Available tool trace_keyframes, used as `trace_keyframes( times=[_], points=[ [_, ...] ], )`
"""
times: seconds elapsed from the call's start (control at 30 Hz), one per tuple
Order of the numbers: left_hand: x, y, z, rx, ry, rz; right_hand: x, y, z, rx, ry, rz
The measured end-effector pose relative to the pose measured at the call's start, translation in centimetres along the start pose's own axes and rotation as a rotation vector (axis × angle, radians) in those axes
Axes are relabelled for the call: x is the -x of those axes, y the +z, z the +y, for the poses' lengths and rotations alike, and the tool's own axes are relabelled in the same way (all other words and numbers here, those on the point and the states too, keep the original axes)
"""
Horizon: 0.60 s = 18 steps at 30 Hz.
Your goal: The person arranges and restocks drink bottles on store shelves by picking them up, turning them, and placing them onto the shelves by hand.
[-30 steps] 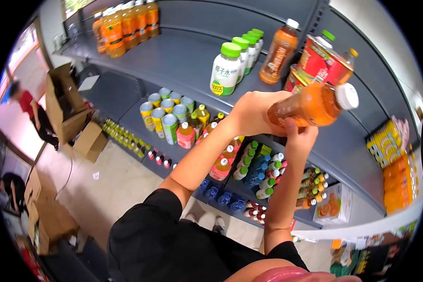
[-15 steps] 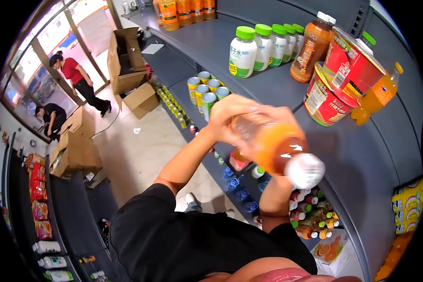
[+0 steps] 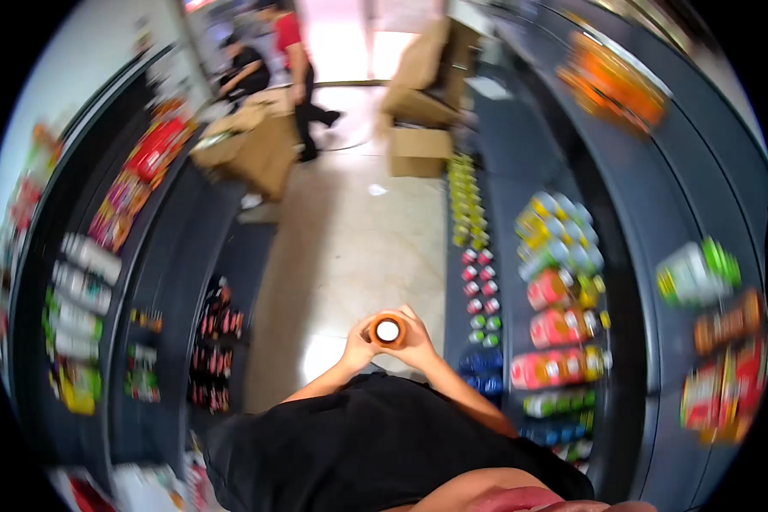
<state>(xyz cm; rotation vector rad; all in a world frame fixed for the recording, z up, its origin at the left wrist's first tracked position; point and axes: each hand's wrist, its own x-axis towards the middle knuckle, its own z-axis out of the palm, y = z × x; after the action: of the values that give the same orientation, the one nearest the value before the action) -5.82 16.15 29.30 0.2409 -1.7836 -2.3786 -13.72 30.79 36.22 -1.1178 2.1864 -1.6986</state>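
A drink bottle with a white cap and orange-brown sides stands upright before my body, seen almost straight from above. My left hand is wrapped round one side of it. On the other side my right hand grips it too, fingers closed against the bottle. Its lower part is hidden beneath the cap and my hands. Both hands are over the aisle floor, apart from the shelves.
Blurred shelves line both sides; on the right are cans, pink-labelled bottles and green-capped bottles. Cartons flank the aisle's far end, where a person in red walks and another in black crouches.
My view has swung from the right-hand shelf to the aisle. The bottle, tilted near the shelf before, is now upright in front of my body, still in both hands.
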Motion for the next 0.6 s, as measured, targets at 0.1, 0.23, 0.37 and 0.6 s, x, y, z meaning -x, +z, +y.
trace_keyframes(
  times=[0.1, 0.23, 0.37, 0.6],
  points=[
    [0.7, -5.5, 0.1, 0.048, -0.088, 0.112, -2.9, 5.3, 2.1, -0.109, 0.112, -0.137],
    [-0.9, -11.7, 0.0, 0.013, 0.023, 0.255, -8.9, 10.1, 5.7, -0.301, 0.315, -0.487],
    [-1.6, -18.2, 1.1, -0.187, 0.112, 0.351, -15.0, 13.0, 5.3, -0.216, 0.357, -0.751],
    [-1.0, -24.5, 7.2, -0.54, -0.026, 0.461, -21.0, 20.0, 7.1, -0.523, 0.383, -0.816]
  ],
)
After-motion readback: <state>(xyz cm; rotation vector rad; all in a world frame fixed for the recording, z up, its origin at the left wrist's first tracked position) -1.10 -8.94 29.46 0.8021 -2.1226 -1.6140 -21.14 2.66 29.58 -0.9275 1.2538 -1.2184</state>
